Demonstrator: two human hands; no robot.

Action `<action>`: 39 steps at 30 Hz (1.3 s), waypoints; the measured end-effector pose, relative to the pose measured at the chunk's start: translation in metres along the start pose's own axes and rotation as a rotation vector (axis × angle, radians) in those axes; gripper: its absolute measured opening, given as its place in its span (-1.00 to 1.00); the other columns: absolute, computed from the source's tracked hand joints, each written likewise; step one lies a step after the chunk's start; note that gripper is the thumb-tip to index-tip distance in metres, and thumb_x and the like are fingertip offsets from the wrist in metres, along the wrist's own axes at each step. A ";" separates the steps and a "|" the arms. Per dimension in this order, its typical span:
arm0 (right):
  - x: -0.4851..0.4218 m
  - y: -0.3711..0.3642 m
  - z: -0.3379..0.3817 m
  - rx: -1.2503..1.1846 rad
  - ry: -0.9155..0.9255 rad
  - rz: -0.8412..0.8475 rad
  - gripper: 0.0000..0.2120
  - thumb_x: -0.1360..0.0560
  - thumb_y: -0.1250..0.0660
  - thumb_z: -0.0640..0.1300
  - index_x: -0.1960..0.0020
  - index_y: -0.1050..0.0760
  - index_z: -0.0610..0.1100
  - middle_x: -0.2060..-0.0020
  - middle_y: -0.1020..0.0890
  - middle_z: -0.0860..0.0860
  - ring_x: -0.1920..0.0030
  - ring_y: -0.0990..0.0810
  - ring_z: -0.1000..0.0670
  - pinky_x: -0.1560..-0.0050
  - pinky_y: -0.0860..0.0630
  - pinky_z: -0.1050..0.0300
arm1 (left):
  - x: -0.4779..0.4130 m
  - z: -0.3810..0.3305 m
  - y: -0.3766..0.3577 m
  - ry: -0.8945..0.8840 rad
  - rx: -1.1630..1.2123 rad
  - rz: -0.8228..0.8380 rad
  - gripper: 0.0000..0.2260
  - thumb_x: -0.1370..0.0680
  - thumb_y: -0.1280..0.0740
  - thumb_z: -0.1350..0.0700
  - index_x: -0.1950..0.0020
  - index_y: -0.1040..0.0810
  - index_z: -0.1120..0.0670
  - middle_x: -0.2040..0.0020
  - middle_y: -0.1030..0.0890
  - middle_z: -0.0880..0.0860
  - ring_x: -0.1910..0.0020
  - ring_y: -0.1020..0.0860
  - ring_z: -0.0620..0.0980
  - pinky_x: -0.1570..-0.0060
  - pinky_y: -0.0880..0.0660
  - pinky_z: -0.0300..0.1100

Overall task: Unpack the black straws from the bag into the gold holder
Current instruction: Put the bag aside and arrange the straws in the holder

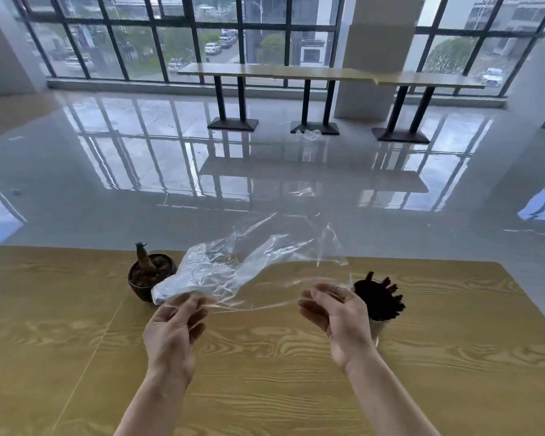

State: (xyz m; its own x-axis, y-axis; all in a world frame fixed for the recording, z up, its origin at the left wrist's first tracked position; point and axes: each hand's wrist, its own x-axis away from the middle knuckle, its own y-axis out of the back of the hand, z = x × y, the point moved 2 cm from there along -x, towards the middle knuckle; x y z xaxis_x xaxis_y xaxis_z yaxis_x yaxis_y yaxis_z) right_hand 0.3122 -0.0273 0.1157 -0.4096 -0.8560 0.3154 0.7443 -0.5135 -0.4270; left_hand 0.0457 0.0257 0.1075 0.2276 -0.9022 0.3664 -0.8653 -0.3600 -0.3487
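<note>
Both my hands hold a clear plastic bag (252, 262) stretched in the air above the wooden table (265, 357). My left hand (173, 328) pinches its left edge and my right hand (337, 313) pinches its right edge. The bag looks empty. Several black straws (383, 298) stand fanned out in the holder (378, 326), just right of my right hand; my hand and the straws hide most of the holder.
A small dark pot with a brown plant stub (150, 275) stands on the table behind my left hand. The table's far edge runs just beyond it. Across the glossy floor are high tables (321, 75), with another plastic bag (310, 135) on the floor below them.
</note>
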 end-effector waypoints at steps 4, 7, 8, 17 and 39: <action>0.017 -0.006 -0.051 -0.011 -0.181 -0.012 -0.88 -0.55 -0.38 -0.33 -0.07 -0.51 -0.34 0.09 -0.72 -0.32 0.17 -0.73 -0.22 0.22 -0.68 -0.01 | 0.000 0.011 0.048 0.003 -0.060 -0.145 -0.87 -0.45 -0.53 0.19 0.15 -0.62 0.02 0.25 -0.68 0.07 0.30 -0.63 -0.04 0.21 -0.49 -0.10; 0.030 -0.002 -0.088 -0.004 -0.303 -0.027 -0.89 -0.58 -0.35 -0.32 -0.08 -0.49 -0.34 0.13 -0.71 -0.32 0.26 -0.71 -0.18 0.29 -0.68 0.00 | 0.004 0.025 0.083 0.037 -0.098 -0.207 -0.87 -0.43 -0.54 0.21 0.15 -0.62 0.07 0.25 -0.69 0.11 0.30 -0.64 0.04 0.23 -0.53 -0.11; 0.034 0.001 -0.100 0.010 -0.338 -0.036 -0.90 -0.58 -0.34 -0.32 -0.07 -0.49 -0.34 0.15 -0.71 -0.31 0.31 -0.70 -0.16 0.33 -0.68 0.02 | 0.005 0.031 0.094 0.045 -0.117 -0.227 -0.88 -0.43 -0.54 0.23 0.16 -0.62 0.08 0.26 -0.70 0.11 0.32 -0.65 0.04 0.25 -0.54 -0.11; 0.055 0.019 -0.162 0.165 -0.503 -0.097 -0.94 -0.58 -0.33 -0.36 -0.01 -0.49 -0.37 0.29 -0.63 -0.31 0.49 -0.63 -0.12 0.53 -0.61 0.09 | 0.006 0.083 0.157 0.204 -0.267 -0.361 -0.93 -0.47 -0.50 0.28 0.10 -0.65 0.19 0.26 -0.69 0.17 0.51 -0.63 -0.01 0.44 -0.55 -0.18; 0.069 0.059 -0.175 1.256 -0.123 -0.046 -0.61 -0.47 -0.44 0.16 0.35 -0.42 -0.05 0.44 -0.62 0.05 0.34 -0.60 -0.02 0.30 -0.46 0.07 | 0.008 0.107 0.187 0.051 -1.041 -0.460 -0.05 -0.36 -0.60 -0.02 -0.56 -0.08 0.08 -0.49 -0.26 0.29 -0.45 -0.28 0.27 -0.33 -0.37 0.28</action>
State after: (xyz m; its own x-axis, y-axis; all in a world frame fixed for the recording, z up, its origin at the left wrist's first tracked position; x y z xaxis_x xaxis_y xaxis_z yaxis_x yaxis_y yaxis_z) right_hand 0.2357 -0.1273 -0.0364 -0.4472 -0.7929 0.4140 0.7450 -0.0741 0.6629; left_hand -0.0663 -0.0739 -0.0473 0.6217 -0.7162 0.3171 -0.6598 -0.2607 0.7047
